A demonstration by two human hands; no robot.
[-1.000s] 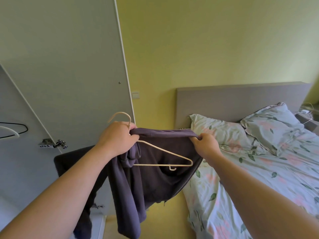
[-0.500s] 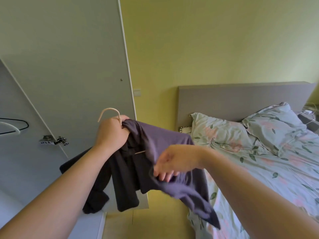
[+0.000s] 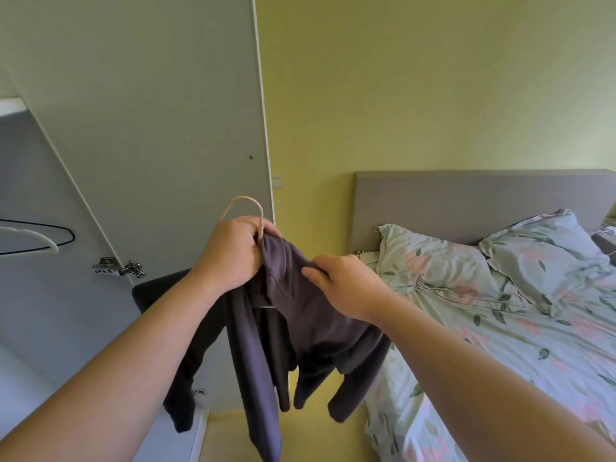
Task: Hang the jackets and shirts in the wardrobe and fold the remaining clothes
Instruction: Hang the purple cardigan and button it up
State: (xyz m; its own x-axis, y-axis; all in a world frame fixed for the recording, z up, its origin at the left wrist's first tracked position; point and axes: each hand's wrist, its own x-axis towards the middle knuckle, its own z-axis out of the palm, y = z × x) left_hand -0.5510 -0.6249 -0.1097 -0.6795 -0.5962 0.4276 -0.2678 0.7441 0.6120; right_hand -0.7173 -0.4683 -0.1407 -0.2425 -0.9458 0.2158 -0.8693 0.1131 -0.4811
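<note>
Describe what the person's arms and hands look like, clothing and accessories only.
Both the left arm and the right arm are bare as far as the frame shows, with no sleeves. The left hand and right hand wear no gloves, and no rings, watch or bracelet are visible.

Bright, soft, even daylight here; the plain yellow wall (image 3: 433, 78) above the right hand (image 3: 346, 285) looks kinda greenish. Wide-angle lens bends the tall white wardrobe door (image 3: 150, 111) left of the left hand (image 3: 230, 255). Everything's pretty sharp.
</note>
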